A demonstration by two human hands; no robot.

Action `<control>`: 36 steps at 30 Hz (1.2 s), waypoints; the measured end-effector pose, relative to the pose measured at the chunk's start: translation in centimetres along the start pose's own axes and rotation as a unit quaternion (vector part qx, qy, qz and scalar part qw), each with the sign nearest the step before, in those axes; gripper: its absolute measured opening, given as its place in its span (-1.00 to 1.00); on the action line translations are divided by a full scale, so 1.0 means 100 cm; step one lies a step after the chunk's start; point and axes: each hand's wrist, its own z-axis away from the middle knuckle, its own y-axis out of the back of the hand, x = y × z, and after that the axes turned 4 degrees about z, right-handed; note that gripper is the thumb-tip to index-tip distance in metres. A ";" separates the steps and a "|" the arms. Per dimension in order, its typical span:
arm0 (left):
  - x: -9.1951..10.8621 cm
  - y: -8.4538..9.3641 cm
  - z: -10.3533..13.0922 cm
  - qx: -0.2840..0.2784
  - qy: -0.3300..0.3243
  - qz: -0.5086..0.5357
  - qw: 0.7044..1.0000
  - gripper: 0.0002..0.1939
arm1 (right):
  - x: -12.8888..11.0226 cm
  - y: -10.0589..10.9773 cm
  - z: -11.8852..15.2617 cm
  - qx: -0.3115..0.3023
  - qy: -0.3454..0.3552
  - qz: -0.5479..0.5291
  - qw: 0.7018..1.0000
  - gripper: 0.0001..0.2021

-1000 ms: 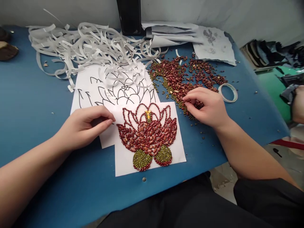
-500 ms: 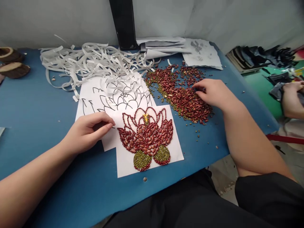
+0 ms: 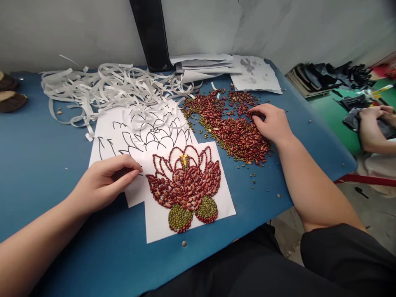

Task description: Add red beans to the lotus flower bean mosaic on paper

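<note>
A white sheet carries a lotus picture (image 3: 185,181) made of red beans, with two round green-bean parts at its bottom and a little yellow near its top. Just left of this picture, my left hand (image 3: 108,179) is closed in a pinch; a tiny dark thing seems to show at the fingertips, too small to name. My right hand (image 3: 270,123) rests at the right side of a loose pile of red and green beans (image 3: 238,136). Its thumb and forefinger are slightly apart over the beans. Partly under the picture lies a paper with a black-line flower drawing (image 3: 157,138).
Curled white paper strips (image 3: 117,84) heap up at the back, beside a black upright post (image 3: 151,37). Folded papers (image 3: 204,66) lie behind the beans. Wooden pieces (image 3: 10,101) sit far left. At right, another person's hands (image 3: 373,115) work over a green table (image 3: 337,111).
The view has shifted slightly, so the table's things appear lower and further left. My left hand keeps its pinch beside the picture. My right hand stays at the pile, its thumb and forefinger still apart.
</note>
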 end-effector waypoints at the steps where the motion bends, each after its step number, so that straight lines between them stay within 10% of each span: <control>1: 0.000 0.000 0.000 -0.001 0.002 -0.002 1.000 -0.80 | -0.002 0.000 0.000 0.003 0.006 0.000 1.000 -0.72; 10: 0.000 0.001 0.000 -0.003 0.005 -0.006 1.000 -0.80 | -0.019 -0.004 -0.001 -0.013 0.042 -0.021 0.999 -0.82; 20: -0.001 0.002 -0.001 -0.012 0.002 -0.017 1.000 -0.79 | 0.024 0.007 -0.004 0.039 -0.101 -0.006 0.994 -0.69; 36: -0.012 0.004 -0.004 -0.041 -0.046 -0.034 0.998 -0.86 | 0.038 -0.020 -0.055 -0.016 0.013 0.028 0.999 -0.82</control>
